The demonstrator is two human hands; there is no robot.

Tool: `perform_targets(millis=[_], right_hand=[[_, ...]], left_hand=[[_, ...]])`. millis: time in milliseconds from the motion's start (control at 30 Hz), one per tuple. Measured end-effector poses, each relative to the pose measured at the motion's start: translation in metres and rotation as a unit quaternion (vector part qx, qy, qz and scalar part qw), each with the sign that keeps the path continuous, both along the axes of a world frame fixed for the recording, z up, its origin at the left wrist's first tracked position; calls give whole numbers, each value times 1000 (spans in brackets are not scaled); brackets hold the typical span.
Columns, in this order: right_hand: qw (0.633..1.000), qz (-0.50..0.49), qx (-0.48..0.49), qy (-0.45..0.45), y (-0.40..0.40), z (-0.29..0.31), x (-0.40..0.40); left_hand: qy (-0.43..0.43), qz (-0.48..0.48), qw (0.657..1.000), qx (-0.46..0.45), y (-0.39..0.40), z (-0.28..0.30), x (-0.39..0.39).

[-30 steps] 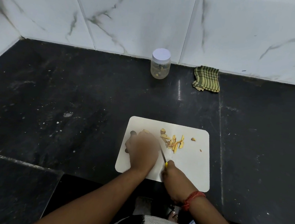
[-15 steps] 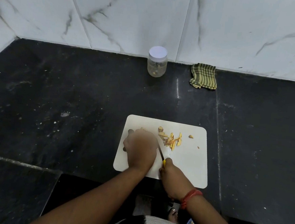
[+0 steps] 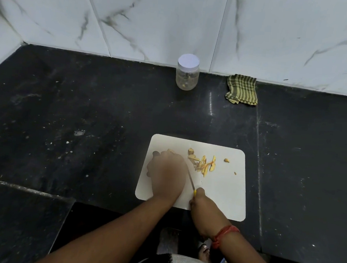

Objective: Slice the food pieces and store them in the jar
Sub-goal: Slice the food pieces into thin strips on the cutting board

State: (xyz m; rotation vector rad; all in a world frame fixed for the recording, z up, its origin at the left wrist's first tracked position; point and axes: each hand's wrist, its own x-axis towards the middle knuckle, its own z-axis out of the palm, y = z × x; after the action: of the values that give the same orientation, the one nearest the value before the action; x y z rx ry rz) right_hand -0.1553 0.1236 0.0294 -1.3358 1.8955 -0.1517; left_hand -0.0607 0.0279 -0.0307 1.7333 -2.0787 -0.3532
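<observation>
A white cutting board [image 3: 224, 189] lies on the black counter. On it sit several yellow-orange food slices [image 3: 204, 165]. My left hand [image 3: 168, 172] presses down on a food piece [image 3: 170, 151] at the board's left, most of it hidden under the fingers. My right hand [image 3: 201, 202] grips a small knife [image 3: 191, 180] with a yellow handle, its blade running beside my left hand. A clear jar [image 3: 187, 74] with a white lid on stands at the back by the wall.
A green checked cloth [image 3: 242, 90] lies folded against the wall, right of the jar. Two stray crumbs [image 3: 226, 160] rest on the board's right part. The black counter [image 3: 86, 114] steps down at the near left. White marble tiles back it.
The hands and knife stay in nearly the same place on the board; the view has shifted slightly. The slices have not moved.
</observation>
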Motion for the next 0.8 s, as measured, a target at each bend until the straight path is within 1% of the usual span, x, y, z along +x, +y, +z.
perform_targets(millis=[200,400,800], right_hand=[[1000,-4,16,10,25,1,-3],[999,-31,8,5,22,3,-9],[1000,-26,6,12,23,16,-13]], left_hand=[[2,-1,1000,5,1,0,-1],[5,-8,1000,5,1,0,1],[-1,-27,1000,5,3,1,4]])
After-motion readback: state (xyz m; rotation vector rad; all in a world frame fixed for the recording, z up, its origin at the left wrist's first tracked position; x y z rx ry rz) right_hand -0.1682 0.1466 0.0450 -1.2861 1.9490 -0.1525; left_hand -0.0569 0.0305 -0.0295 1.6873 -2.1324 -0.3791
